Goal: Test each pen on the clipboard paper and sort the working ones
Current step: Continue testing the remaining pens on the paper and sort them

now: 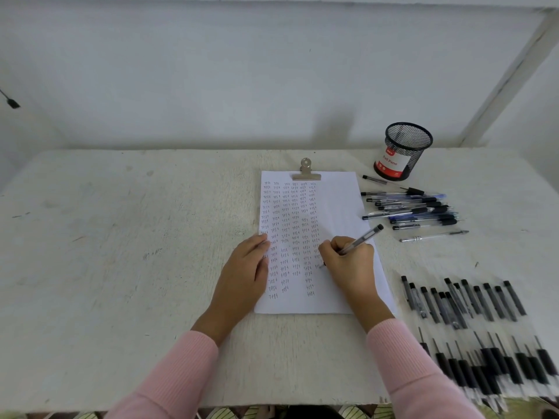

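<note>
A white sheet (338, 207) under a metal clip (306, 172) lies on the table, covered in columns of small handwritten words. My right hand (348, 264) grips a clear pen with a black cap end (363, 237), its tip down on the paper near the right column. My left hand (245, 273) rests flat on the sheet's left edge, fingers straight. A heap of pens (411, 210) lies right of the sheet. Several more pens (462, 300) lie in a row at the lower right.
A black mesh pen cup (402, 151) with a red and white label inside stands at the back right. A further row of pens (490, 367) reaches the table's front right edge. A wall stands behind the table (121, 237).
</note>
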